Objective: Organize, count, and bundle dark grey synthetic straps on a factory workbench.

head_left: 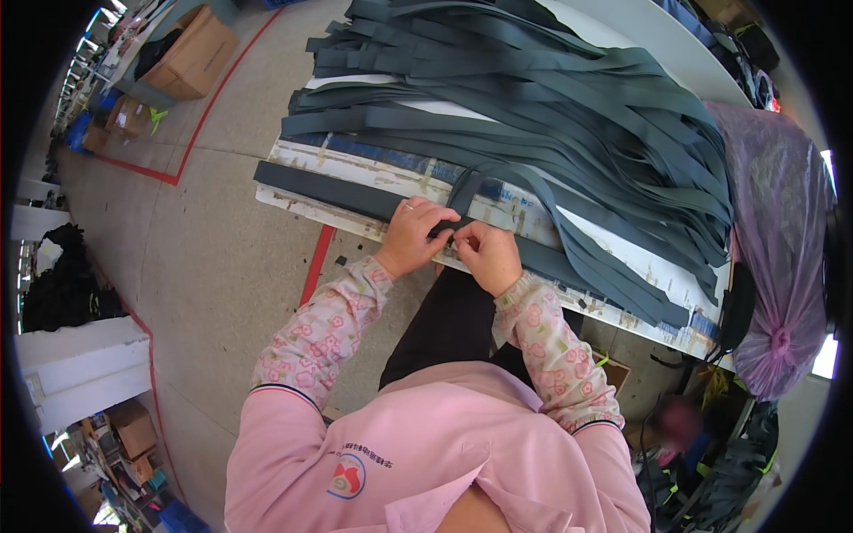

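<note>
Dark grey-green webbing straps (569, 84) lie in a broad heap across the white table (306, 147). Along its near edge runs one flat strap (329, 188), passing under both hands. My left hand (412, 236) is closed, thumb and fingertips pinching the dark strap. Just right of it, almost touching, my right hand (491, 256) is closed too, its fingertips drawn together on the same spot. A strap loop (511, 173) arches up behind the fingers and comes down to the right. What exactly lies between the fingertips is partly hidden.
A translucent purple bag (777, 258), tied shut, hangs at the table's right end. Open cardboard box (191, 53) stands far left, near red floor lines (191, 147). A black pile (67, 284) and a white block (84, 364) are at left. Another person (680, 422) is at lower right.
</note>
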